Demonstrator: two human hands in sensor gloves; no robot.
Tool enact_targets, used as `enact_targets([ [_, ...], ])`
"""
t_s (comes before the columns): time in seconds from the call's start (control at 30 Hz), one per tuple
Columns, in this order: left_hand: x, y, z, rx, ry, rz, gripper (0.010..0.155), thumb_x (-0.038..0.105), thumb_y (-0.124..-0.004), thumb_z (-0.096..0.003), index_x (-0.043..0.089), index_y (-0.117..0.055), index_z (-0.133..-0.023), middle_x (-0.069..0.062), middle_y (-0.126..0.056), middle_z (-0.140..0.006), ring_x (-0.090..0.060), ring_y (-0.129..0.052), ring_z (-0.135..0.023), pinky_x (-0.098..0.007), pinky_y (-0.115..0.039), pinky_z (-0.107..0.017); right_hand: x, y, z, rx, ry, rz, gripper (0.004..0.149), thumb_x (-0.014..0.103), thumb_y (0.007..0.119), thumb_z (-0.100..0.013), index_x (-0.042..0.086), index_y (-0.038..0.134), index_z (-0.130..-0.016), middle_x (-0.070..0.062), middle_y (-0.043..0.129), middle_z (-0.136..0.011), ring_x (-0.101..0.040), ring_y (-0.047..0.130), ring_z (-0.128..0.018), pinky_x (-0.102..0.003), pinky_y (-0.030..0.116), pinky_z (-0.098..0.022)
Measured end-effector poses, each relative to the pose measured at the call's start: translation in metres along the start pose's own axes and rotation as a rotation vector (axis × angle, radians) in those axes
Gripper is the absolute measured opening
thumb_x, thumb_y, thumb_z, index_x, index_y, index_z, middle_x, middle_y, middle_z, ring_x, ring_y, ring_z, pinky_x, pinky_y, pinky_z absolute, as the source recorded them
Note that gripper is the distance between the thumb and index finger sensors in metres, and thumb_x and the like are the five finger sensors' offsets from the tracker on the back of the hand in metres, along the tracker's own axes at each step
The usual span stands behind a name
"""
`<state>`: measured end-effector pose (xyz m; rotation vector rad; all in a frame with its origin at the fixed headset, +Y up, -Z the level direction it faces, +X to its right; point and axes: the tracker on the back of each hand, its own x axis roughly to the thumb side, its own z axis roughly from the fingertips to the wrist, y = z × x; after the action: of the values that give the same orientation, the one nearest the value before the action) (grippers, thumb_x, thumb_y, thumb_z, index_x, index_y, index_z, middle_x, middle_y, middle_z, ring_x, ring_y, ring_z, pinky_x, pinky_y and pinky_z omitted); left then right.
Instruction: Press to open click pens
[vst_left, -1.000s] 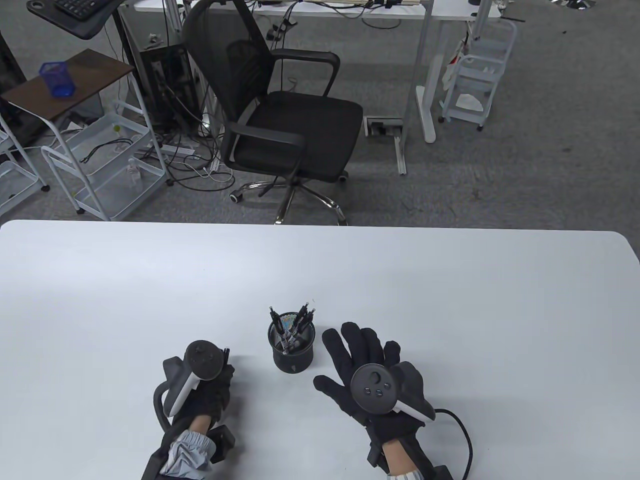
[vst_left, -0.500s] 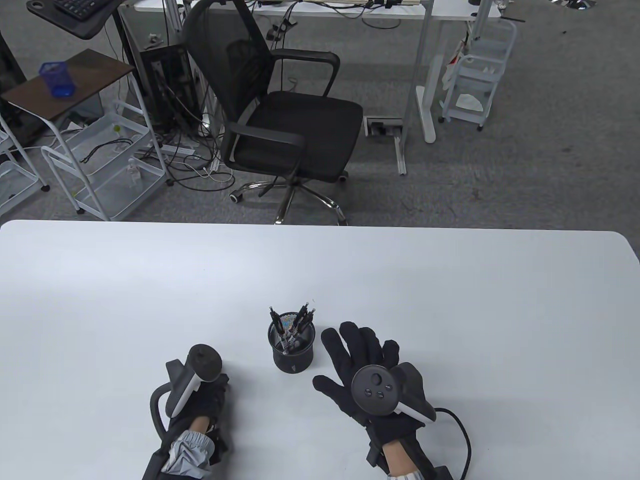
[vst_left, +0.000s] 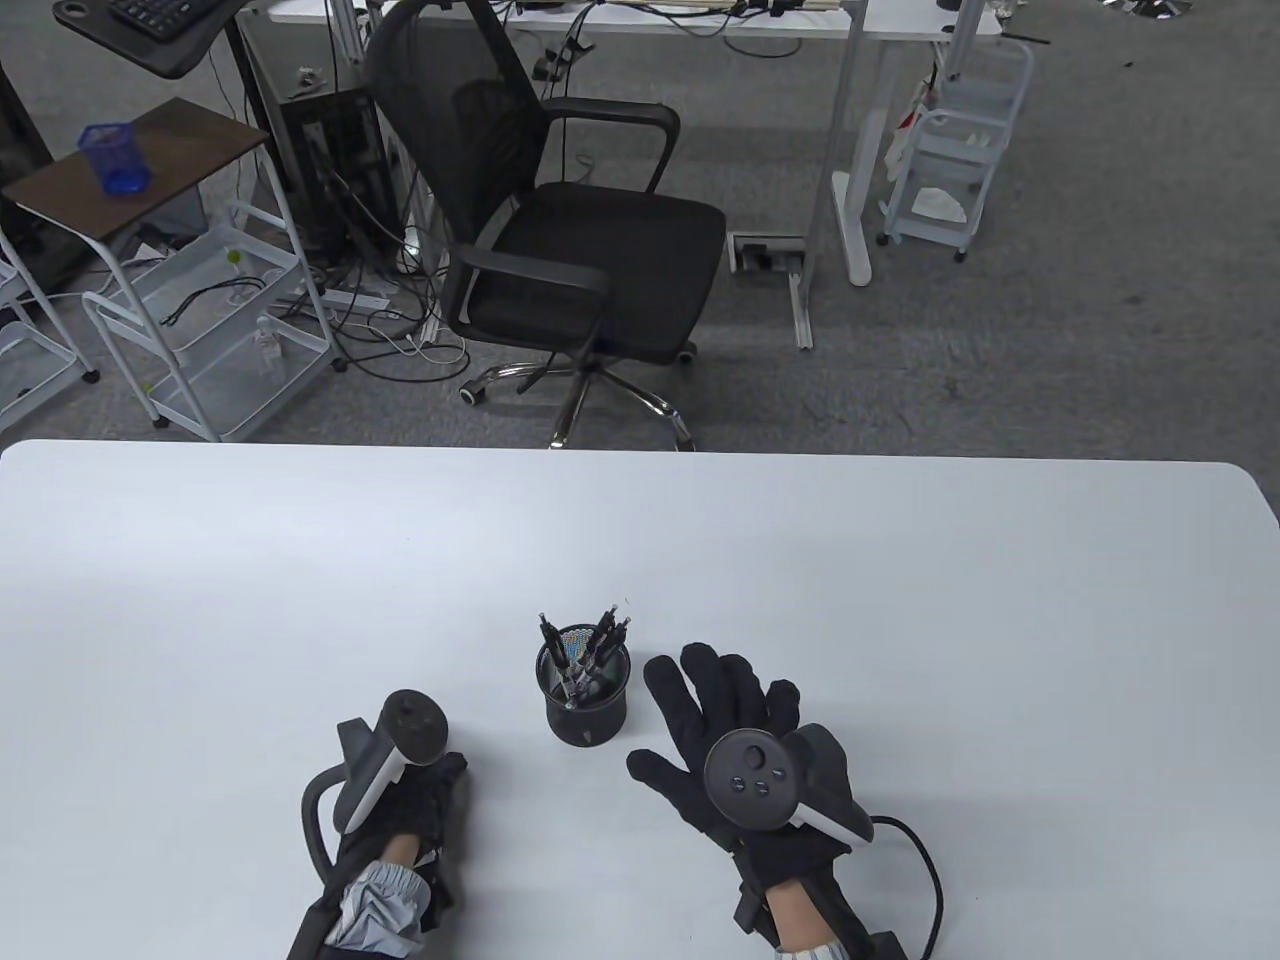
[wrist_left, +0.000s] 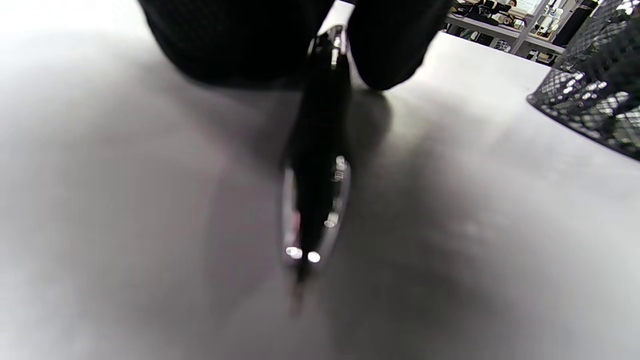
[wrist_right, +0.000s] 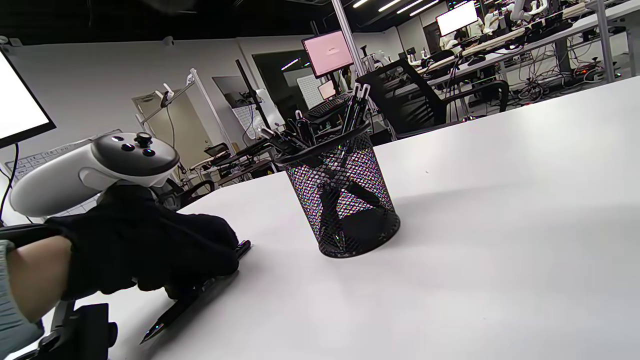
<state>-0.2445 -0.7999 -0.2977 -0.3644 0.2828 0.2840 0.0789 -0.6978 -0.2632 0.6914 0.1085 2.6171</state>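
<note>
A black mesh pen cup (vst_left: 587, 690) (wrist_right: 340, 195) stands near the front middle of the white table (vst_left: 640, 540), with several black click pens (vst_left: 600, 640) leaning in it. Left of the cup, my left hand (vst_left: 425, 800) (wrist_right: 150, 245) grips a black click pen (wrist_right: 175, 310) (wrist_left: 317, 165) low over the table. The pen's tip points back toward me, and its other end sticks out past my fingers toward the cup. My right hand (vst_left: 720, 720) lies flat on the table just right of the cup, fingers spread, holding nothing.
The cup's mesh wall (wrist_left: 595, 95) shows at the right edge of the left wrist view. A black office chair (vst_left: 560, 220) stands on the floor beyond the table's far edge, with carts and desks behind it.
My left hand has dropped slightly toward me and rolled, so the pen end seen beside the tracker a second ago is now hidden. The right hand and the cup have not moved.
</note>
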Motion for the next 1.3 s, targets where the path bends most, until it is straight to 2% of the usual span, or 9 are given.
enact_targets([
  [0.47,-0.001,0.000,-0.002,-0.044,-0.018,0.033,0.072,0.044,-0.079,-0.0663,0.004,-0.049,-0.118,-0.018,-0.070,-0.098,-0.019,-0.084,-0.074,-0.032,-0.086,-0.057,0.000,0.000,0.000,0.008,0.007,0.003,0.076,0.054,0.052,-0.066,0.017,0.018,-0.123,-0.029,0.009,-0.125,-0.064,0.016,-0.108,-0.085,0.008,-0.063],
  [0.57,0.001,0.003,-0.001,-0.092,-0.029,0.040,0.073,0.043,-0.079,-0.0667,0.003,-0.047,-0.119,-0.021,-0.067,-0.102,-0.022,-0.082,-0.078,-0.036,-0.084,-0.061,0.000,0.000,0.000,0.009,0.007,0.003,0.076,0.054,0.052,-0.066,0.017,0.018,-0.123,-0.030,0.009,-0.125,-0.064,0.016,-0.108,-0.085,0.007,-0.063],
  [0.63,0.008,0.009,0.002,-0.174,-0.017,0.010,0.076,0.044,-0.077,-0.0681,0.002,-0.043,-0.121,-0.025,-0.062,-0.108,-0.031,-0.081,-0.082,-0.041,-0.082,-0.063,-0.001,0.000,0.000,0.009,0.008,0.003,0.076,0.054,0.052,-0.066,0.017,0.018,-0.123,-0.030,0.009,-0.125,-0.064,0.016,-0.108,-0.085,0.008,-0.063],
  [0.67,0.012,0.013,0.005,-0.178,-0.010,-0.013,0.077,0.044,-0.077,-0.0680,0.002,-0.042,-0.121,-0.027,-0.059,-0.111,-0.033,-0.080,-0.083,-0.042,-0.081,-0.064,-0.001,0.000,0.000,0.009,0.009,0.003,0.076,0.054,0.052,-0.066,0.017,0.018,-0.123,-0.029,0.009,-0.125,-0.064,0.016,-0.108,-0.085,0.008,-0.063],
  [0.8,0.032,0.039,0.028,-0.016,-0.078,-0.040,0.078,0.045,-0.078,-0.0677,0.004,-0.040,-0.122,-0.028,-0.052,-0.117,-0.038,-0.076,-0.087,-0.047,-0.077,-0.068,-0.003,-0.001,0.000,0.010,0.018,-0.002,0.076,0.054,0.052,-0.066,0.017,0.018,-0.123,-0.030,0.009,-0.125,-0.064,0.015,-0.107,-0.085,0.007,-0.063],
  [0.97,0.048,0.059,0.058,0.139,-0.285,0.035,0.073,0.047,-0.078,-0.0673,0.017,-0.042,-0.124,-0.022,-0.042,-0.123,-0.044,-0.060,-0.104,-0.057,-0.062,-0.079,-0.004,-0.001,-0.001,0.012,0.024,-0.004,0.076,0.054,0.053,-0.066,0.017,0.018,-0.123,-0.030,0.009,-0.125,-0.064,0.015,-0.107,-0.085,0.007,-0.063],
  [1.1,0.060,0.052,0.061,0.172,-0.487,0.159,0.069,0.049,-0.077,-0.0669,0.030,-0.043,-0.123,-0.017,-0.031,-0.127,-0.045,-0.038,-0.112,-0.066,-0.041,-0.083,-0.002,0.000,-0.001,0.019,0.022,0.001,0.076,0.054,0.053,-0.066,0.017,0.018,-0.123,-0.030,0.008,-0.125,-0.064,0.015,-0.107,-0.085,0.007,-0.063],
  [1.2,0.064,0.039,0.055,0.144,-0.520,0.220,0.064,0.050,-0.076,-0.0670,0.033,-0.047,-0.122,-0.017,-0.020,-0.127,-0.048,-0.024,-0.112,-0.070,-0.030,-0.081,-0.002,-0.001,-0.001,0.015,0.020,0.000,0.077,0.054,0.053,-0.066,0.017,0.018,-0.123,-0.030,0.008,-0.125,-0.064,0.015,-0.107,-0.085,0.007,-0.063],
  [1.3,0.065,0.031,0.051,0.155,-0.508,0.258,0.063,0.052,-0.075,-0.0672,0.034,-0.048,-0.121,-0.018,-0.014,-0.126,-0.049,-0.018,-0.110,-0.071,-0.026,-0.080,-0.002,-0.001,-0.001,0.013,0.019,-0.001,0.077,0.054,0.053,-0.066,0.017,0.018,-0.123,-0.029,0.008,-0.125,-0.064,0.015,-0.107,-0.085,0.007,-0.063],
])
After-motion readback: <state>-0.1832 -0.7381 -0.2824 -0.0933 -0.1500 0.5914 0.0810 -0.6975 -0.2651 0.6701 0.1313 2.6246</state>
